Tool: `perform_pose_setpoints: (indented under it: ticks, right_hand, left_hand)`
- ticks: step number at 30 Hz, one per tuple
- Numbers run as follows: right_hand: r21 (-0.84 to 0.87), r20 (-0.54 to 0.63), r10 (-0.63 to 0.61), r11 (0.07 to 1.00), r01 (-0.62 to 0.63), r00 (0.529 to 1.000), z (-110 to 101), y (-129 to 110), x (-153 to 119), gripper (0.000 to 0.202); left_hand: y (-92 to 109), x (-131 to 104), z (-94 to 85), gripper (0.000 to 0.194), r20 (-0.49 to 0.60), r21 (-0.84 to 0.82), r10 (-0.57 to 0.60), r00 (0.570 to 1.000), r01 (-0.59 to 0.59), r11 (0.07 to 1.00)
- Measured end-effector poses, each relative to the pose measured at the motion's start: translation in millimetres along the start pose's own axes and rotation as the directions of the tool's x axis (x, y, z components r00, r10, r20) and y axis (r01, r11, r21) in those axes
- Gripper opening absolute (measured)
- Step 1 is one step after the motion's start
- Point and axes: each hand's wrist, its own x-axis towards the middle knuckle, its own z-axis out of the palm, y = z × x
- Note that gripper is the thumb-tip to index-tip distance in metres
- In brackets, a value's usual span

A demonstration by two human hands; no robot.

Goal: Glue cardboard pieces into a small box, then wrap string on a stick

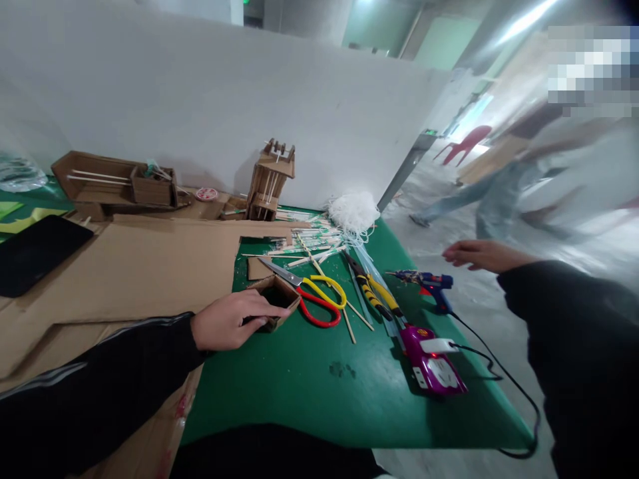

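Observation:
My left hand [234, 320] grips the near wall of a small open cardboard box [287, 293] on the green table [299, 392]. Scissors [322, 301] with yellow and red handles lie against the box's right side. My right hand [472, 255] is raised at the table's right edge, fingers apart and holding nothing. Just below and left of it, a blue glue gun [429, 281] rests near the edge. Black and yellow pliers [369, 289] lie between the scissors and the glue gun.
A purple power strip [433, 362] with a cord sits front right. Cardboard sheets [164, 266] and a black phone [40, 253] cover the left. Behind are sticks [319, 239], white string [354, 211], a cardboard tower [271, 181] and a cardboard tray [104, 179]. A blurred person walks right.

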Motion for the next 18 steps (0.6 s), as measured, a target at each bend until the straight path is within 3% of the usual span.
perform_pose_setpoints:
  ticks: [3, 8, 13, 18]
  right_hand:
    - [-0.047, 0.078, -0.013, 0.999, 0.016, 0.997, 11, -28, 24, 0.030]
    - [-0.185, 0.208, 0.079, 0.982, -0.040, 0.975, 36, -57, 50, 0.030]
    - [-0.242, 0.361, 0.112, 0.970, -0.024, 0.926, 50, -74, 53, 0.029]
    - [-0.271, 0.407, 0.112, 0.963, 0.003, 0.906, 54, -86, 53, 0.031]
  left_hand:
    - [-1, 0, 0.3, 0.042, -0.004, 0.014, 0.009, 1.000, -0.009, 1.000]
    - [-1, 0, -0.3, 0.043, -0.003, 0.018, 0.004, 1.000, -0.004, 1.000]
    - [0, 0, -1.3, 0.043, 0.007, 0.004, 0.001, 1.000, -0.001, 1.000]
    - [0, 0, -1.0, 0.044, 0.011, -0.005, 0.001, 1.000, -0.001, 1.000]
